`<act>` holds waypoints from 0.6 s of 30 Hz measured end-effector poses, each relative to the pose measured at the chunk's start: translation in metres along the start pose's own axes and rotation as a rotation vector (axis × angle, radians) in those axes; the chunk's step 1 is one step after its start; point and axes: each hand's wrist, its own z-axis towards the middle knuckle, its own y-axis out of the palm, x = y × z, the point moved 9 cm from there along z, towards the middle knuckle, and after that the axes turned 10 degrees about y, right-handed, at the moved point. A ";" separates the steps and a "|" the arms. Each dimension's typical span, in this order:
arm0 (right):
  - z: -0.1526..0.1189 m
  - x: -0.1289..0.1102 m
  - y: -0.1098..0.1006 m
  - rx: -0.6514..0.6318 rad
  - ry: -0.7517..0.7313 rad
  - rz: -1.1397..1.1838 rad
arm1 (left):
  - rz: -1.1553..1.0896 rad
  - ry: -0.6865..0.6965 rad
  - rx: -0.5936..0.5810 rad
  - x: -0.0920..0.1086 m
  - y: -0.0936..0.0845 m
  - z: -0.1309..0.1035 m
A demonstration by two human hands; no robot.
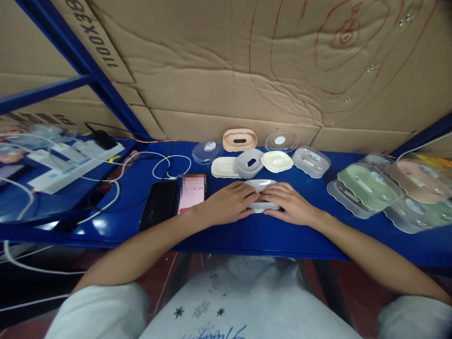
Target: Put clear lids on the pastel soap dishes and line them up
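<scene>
At the centre of the frame, a grey soap-box-like container (263, 205) sits on the blue table (226, 240), with a cream edge showing along its near underside. The left hand (233, 201) clamps its left side and the right hand (287, 201) its right, the fingers of each close together over the top and the thumbs at the near edge; the hands hide most of the inside. Just above, in the upper middle, a cream tray (223, 167) touches a grey slotted tray (243, 165), and a cream oval piece (277, 161) lies against that tray's right side. Behind them are a peach tray (230, 140) with a dark slot in its floor and two clear lids, one left (203, 153) and one right (281, 141). A grey box under a clear cover (310, 162) lies farther right. At the right edge of the frame, covered boxes are piled overlapping, a green one (381, 194) and a pink one (418, 182) uppermost.
</scene>
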 end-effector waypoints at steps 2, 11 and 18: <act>0.000 0.000 0.000 -0.004 0.003 0.003 | -0.001 0.000 -0.002 0.000 0.001 0.000; 0.001 0.000 0.000 -0.011 0.028 0.018 | 0.007 0.003 -0.001 0.000 0.001 -0.001; 0.000 0.001 0.000 -0.012 0.034 0.015 | 0.011 0.006 -0.010 0.001 0.003 0.000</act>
